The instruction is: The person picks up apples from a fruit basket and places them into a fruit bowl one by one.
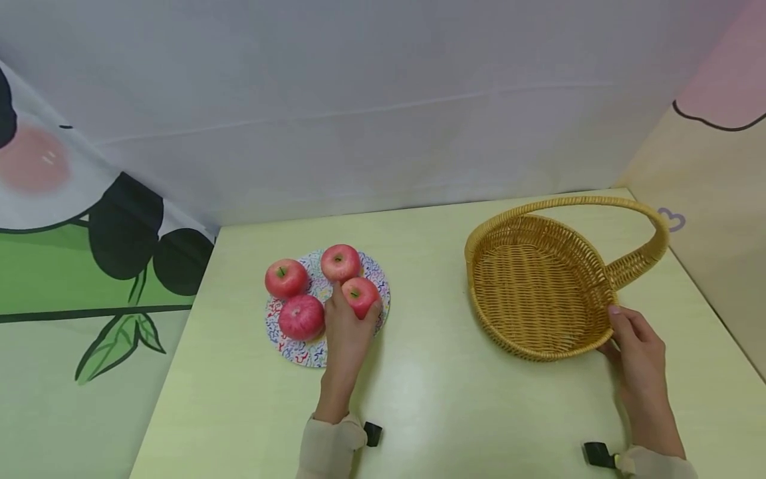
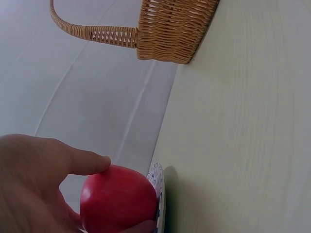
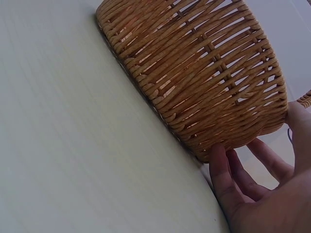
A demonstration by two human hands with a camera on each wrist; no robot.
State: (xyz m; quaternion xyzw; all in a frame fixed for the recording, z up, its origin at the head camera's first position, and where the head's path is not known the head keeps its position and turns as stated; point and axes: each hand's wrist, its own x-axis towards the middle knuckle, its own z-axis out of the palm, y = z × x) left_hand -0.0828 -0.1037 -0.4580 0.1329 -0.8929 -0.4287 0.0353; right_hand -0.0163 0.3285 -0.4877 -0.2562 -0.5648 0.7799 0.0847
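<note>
My left hand (image 1: 347, 332) holds a red apple (image 1: 360, 297) at the right side of a patterned plate (image 1: 383, 273). In the left wrist view the thumb lies on top of the apple (image 2: 119, 199), which sits right at the plate's edge. Two more apples, a back one (image 1: 340, 263) and a left one (image 1: 286, 278), lie on the plate with a darker, streaked round fruit (image 1: 302, 317). On the right, my right hand (image 1: 640, 346) grips the rim of a woven basket (image 1: 532, 299). Its thumb is over the rim and its fingertips press the outer wall (image 3: 204, 82).
The basket stands on the pale table (image 1: 431, 399), its tall handle (image 1: 634, 263) arching over the back and right. A light cloth wall (image 1: 383, 159) rises behind the table. Printed panels flank both sides.
</note>
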